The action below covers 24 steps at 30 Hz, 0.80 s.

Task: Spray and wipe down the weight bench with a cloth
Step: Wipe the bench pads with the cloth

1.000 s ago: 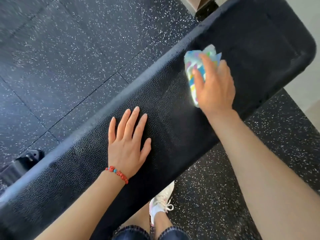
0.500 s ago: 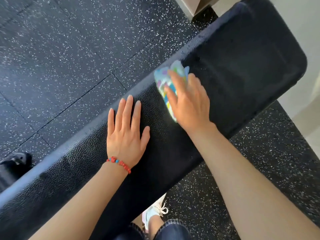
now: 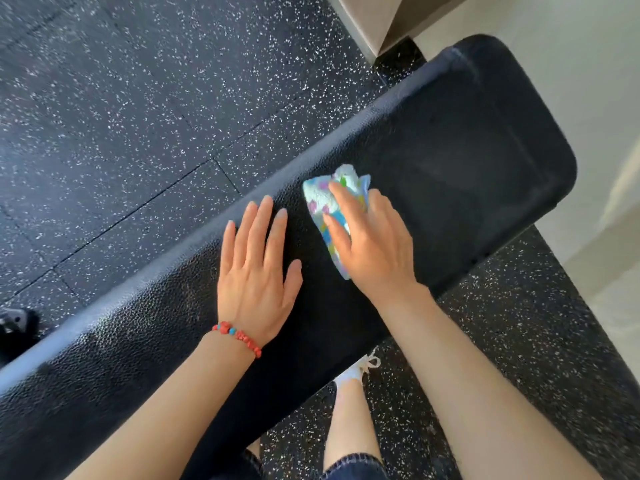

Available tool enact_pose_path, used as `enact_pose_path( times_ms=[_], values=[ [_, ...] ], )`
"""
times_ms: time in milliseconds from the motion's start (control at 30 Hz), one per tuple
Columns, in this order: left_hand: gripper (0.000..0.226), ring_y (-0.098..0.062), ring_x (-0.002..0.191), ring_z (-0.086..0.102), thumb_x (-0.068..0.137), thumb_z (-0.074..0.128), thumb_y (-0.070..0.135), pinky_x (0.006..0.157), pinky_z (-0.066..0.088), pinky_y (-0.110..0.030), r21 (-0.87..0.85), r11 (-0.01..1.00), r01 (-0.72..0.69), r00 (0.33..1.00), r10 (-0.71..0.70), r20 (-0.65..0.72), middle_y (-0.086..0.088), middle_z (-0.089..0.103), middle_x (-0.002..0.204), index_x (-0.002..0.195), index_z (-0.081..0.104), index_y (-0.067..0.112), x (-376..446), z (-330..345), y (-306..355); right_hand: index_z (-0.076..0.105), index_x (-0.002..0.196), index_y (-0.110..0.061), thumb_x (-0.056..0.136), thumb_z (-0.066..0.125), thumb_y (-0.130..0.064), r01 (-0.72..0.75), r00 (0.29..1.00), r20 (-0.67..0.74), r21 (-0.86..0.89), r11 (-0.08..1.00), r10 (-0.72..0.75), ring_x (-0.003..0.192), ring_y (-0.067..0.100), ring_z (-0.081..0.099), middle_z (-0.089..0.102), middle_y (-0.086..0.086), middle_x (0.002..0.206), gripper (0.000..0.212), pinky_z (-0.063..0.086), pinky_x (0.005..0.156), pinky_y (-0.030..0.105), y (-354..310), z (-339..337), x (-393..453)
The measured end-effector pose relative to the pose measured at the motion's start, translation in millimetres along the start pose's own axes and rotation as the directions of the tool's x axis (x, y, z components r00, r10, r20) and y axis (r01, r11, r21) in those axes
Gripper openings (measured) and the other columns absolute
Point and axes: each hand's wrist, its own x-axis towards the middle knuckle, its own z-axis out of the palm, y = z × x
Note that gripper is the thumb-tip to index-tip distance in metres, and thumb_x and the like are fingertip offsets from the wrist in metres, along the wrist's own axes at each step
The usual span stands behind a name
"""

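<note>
The black padded weight bench (image 3: 467,161) runs diagonally from lower left to upper right. A light blue cloth (image 3: 329,202) with coloured patches lies on the pad's middle, pressed flat under my right hand (image 3: 374,244), whose fingers lie over it. Just left of the cloth, my left hand (image 3: 256,271) rests palm down on the pad with fingers spread; a red bead bracelet sits on its wrist. No spray bottle is in view.
Black speckled rubber floor tiles (image 3: 138,116) surround the bench. A beige wall base (image 3: 381,26) and pale floor lie beyond the bench's far end. A dark metal part (image 3: 14,323) shows at the left edge. My leg and white shoe (image 3: 356,372) stand under the bench's near side.
My right hand slid the cloth along the pad from near the far end toward my left hand. The left hand stayed planted on the bench.
</note>
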Motion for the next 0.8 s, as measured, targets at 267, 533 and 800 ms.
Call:
enact_pose_path(
  times_ms=[267,533,800],
  values=[
    [0.061,-0.029,0.139,0.017,0.091,0.034,0.035,0.114,0.009,-0.046,0.126,0.992,0.031,0.996,-0.041,0.080,-0.016,0.027,0.151,0.142,0.030,0.003,29.6,22.7,20.2,0.043,0.133,-0.021,0.094,0.042,-0.034,-0.380,0.920,-0.093,0.033,0.925,0.381,0.102,0.032,0.049,0.050,0.018,0.114,0.041,0.039,0.077,0.036,92.9,-27.5,77.6],
    [0.060,-0.030,0.138,0.021,0.090,0.036,0.036,0.113,0.010,-0.046,0.112,0.991,0.080,0.995,-0.086,0.051,-0.017,0.030,0.149,0.140,0.034,0.003,32.8,20.8,28.0,0.061,0.112,-0.009,0.085,0.043,-0.032,0.033,0.999,-0.011,0.026,0.999,-0.033,0.063,0.033,0.053,0.056,0.018,0.077,0.039,0.043,0.050,0.034,65.0,-18.0,43.9],
    [0.063,-0.029,0.140,0.019,0.090,0.038,0.042,0.114,0.008,-0.046,0.083,0.996,-0.035,0.997,0.029,0.067,-0.013,0.026,0.151,0.143,0.032,0.009,79.1,31.7,77.6,0.038,0.136,-0.020,0.094,0.039,-0.039,-0.329,0.944,-0.029,0.003,0.944,0.328,0.107,0.032,0.047,0.047,0.018,0.119,0.045,0.040,0.082,0.040,127.8,-39.5,114.0]
  ],
)
